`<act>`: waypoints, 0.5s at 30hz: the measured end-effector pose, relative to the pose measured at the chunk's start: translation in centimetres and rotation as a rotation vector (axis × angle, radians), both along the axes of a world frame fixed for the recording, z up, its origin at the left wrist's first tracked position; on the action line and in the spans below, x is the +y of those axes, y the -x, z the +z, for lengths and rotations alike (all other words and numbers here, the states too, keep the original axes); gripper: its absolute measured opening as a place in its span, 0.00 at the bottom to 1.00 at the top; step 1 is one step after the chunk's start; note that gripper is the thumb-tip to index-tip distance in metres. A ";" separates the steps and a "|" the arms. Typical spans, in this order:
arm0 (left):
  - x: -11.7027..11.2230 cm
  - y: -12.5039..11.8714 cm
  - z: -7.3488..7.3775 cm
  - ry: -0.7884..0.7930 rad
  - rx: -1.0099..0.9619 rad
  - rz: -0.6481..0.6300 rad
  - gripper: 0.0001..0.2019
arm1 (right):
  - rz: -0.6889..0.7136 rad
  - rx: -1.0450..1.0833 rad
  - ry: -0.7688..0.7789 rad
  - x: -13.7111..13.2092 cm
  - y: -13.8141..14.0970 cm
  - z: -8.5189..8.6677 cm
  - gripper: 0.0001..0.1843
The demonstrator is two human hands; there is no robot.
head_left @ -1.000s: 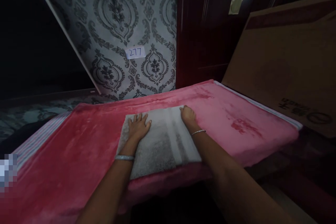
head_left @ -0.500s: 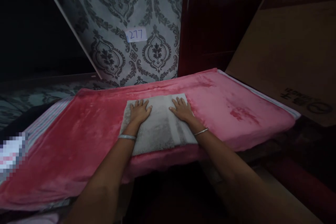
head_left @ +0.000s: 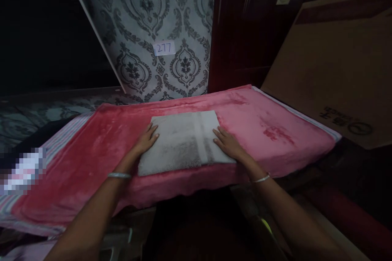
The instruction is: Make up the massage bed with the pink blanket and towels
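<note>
A folded grey towel [head_left: 177, 142] with a paler band near its right side lies flat on a pink and red plush blanket [head_left: 260, 130]. At the towel's left edge rests my left hand [head_left: 147, 138], fingers apart, the fingertips touching the cloth. My right hand [head_left: 228, 142] lies along the right edge with its fingers spread and their tips on the towel. Neither hand grips anything. A bracelet circles each wrist.
A large cardboard box [head_left: 337, 65] leans at the right. Behind the blanket are patterned wallpaper [head_left: 183, 65] bearing a paper label [head_left: 164, 48] marked 277, and a dark red door [head_left: 239, 49]. A big dark screen [head_left: 52, 36] stands at the left.
My hands have slid outward from the top of the towel to its left and right edges. The camera view has shifted slightly; the towel stays folded on the blanket.
</note>
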State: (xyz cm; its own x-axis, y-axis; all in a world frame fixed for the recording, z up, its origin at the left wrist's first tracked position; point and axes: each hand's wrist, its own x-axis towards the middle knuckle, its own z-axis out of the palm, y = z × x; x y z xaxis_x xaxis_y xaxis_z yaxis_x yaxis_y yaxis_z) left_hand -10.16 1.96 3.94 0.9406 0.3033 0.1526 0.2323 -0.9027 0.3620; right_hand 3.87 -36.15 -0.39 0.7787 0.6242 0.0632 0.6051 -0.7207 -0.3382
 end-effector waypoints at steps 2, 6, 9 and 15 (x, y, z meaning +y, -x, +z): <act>0.6 2.3 -1.1 0.165 -0.107 0.013 0.35 | 0.012 -0.048 -0.061 -2.1 1.7 -1.1 0.34; 0.0 5.5 -1.8 0.493 -0.285 0.167 0.36 | 0.046 -0.173 -0.116 -4.2 5.7 -1.8 0.34; -1.5 6.5 -0.9 0.711 -0.303 0.305 0.42 | 0.104 -0.244 -0.102 -4.1 7.9 -1.4 0.36; -4.6 7.7 1.2 1.127 -0.292 0.355 0.51 | 0.099 -0.285 -0.090 -1.2 10.1 -0.5 0.44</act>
State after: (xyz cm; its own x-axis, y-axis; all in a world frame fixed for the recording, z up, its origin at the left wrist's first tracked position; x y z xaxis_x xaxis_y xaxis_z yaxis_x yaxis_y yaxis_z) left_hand -17.83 -2.66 5.15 0.7526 0.6362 -0.1702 0.1809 0.0488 0.9823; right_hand -6.20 -37.38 -0.91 0.6575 0.6778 0.3291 0.7503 -0.6287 -0.2044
